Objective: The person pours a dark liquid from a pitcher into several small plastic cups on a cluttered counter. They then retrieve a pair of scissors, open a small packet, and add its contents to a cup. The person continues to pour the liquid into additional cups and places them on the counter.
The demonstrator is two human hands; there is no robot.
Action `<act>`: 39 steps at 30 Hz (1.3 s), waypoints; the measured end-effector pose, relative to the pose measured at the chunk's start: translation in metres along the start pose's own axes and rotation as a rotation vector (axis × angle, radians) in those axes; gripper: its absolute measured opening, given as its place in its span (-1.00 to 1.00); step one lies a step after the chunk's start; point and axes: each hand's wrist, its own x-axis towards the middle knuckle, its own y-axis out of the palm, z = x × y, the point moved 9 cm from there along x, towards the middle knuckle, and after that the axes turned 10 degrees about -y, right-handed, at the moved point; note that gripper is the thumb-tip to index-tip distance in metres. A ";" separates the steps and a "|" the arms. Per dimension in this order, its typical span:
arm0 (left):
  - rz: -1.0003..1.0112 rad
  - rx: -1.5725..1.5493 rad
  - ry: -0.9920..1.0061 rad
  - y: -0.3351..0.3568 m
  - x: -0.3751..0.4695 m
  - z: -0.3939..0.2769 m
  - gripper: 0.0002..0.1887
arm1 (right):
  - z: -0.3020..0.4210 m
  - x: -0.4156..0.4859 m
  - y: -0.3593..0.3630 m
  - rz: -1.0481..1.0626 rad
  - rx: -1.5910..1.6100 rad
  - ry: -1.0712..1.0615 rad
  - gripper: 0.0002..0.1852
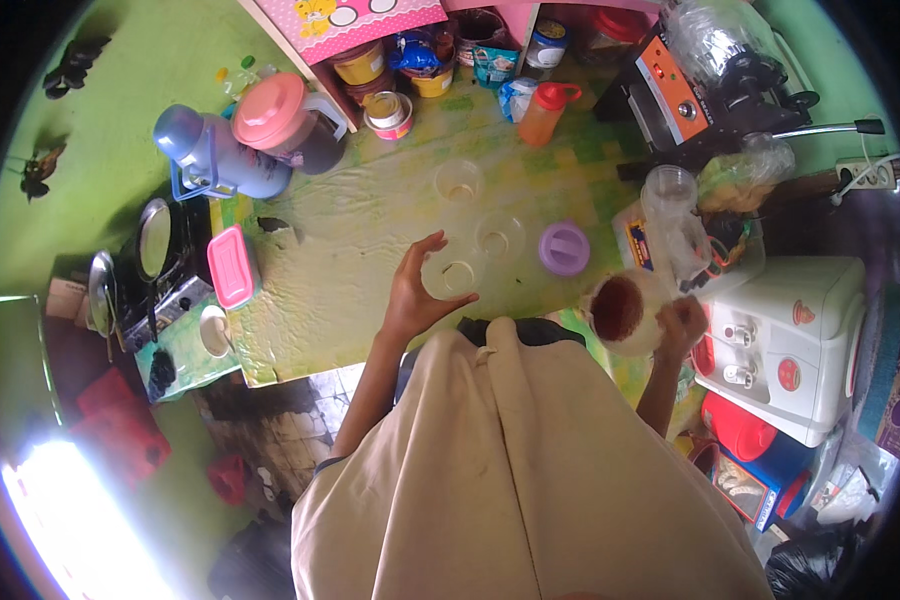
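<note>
My left hand curves in a C around a clear plastic cup near the table's front edge. Its thumb and fingers are apart on either side of the cup; whether they press on it cannot be made out. Just behind are two more clear cups standing on the table. On the right, my right hand grips the handle side of a translucent plastic pitcher with dark reddish-brown liquid inside. A round purple lid lies between the cups and the pitcher.
A pink-lidded pitcher and blue thermos stand at back left, a pink-lidded box nearer. An orange squeeze bottle is behind the cups. At right are a cup sealer, stacked plastic cups and a white dispenser.
</note>
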 end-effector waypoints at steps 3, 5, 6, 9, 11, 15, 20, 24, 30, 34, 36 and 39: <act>0.044 -0.090 0.096 0.001 -0.001 -0.017 0.01 | 0.071 0.025 0.055 0.161 0.043 -0.196 -0.86; 0.072 -0.178 0.083 0.003 0.001 -0.029 0.09 | 0.110 0.038 0.083 0.201 0.097 -0.275 -0.86; 0.085 -0.223 0.075 0.004 0.001 -0.036 0.13 | 0.130 0.043 0.097 0.240 0.091 -0.340 -0.86; 0.101 -0.276 0.061 0.002 -0.001 -0.054 0.19 | 0.184 0.050 0.134 0.356 0.102 -0.502 -0.86; 0.111 -0.312 0.059 0.000 -0.002 -0.064 0.20 | 0.211 0.052 0.154 0.414 0.137 -0.560 -0.85; 0.096 -0.352 0.097 -0.002 -0.003 -0.077 0.19 | 0.239 0.051 0.184 0.553 0.071 -0.644 -0.84; 0.056 -0.250 0.101 -0.004 -0.004 -0.085 0.17 | 0.265 0.044 0.203 0.613 -0.018 -0.862 -0.82; 0.054 -0.235 0.088 0.000 -0.002 -0.083 0.20 | 0.278 0.040 0.209 0.615 -0.078 -0.982 -0.82; 0.048 -0.275 0.076 0.001 -0.001 -0.086 0.19 | 0.286 0.038 0.209 0.581 -0.095 -1.073 -0.80; 0.042 -0.271 0.072 -0.001 -0.001 -0.083 0.17 | 0.293 0.037 0.209 0.577 -0.128 -1.099 -0.80; 0.034 -0.273 0.079 0.000 -0.002 -0.078 0.17 | 0.293 0.037 0.210 0.573 -0.147 -1.119 -0.81; 0.043 -0.291 0.056 0.001 -0.002 -0.076 0.16 | 0.294 0.036 0.209 0.563 -0.154 -1.121 -0.81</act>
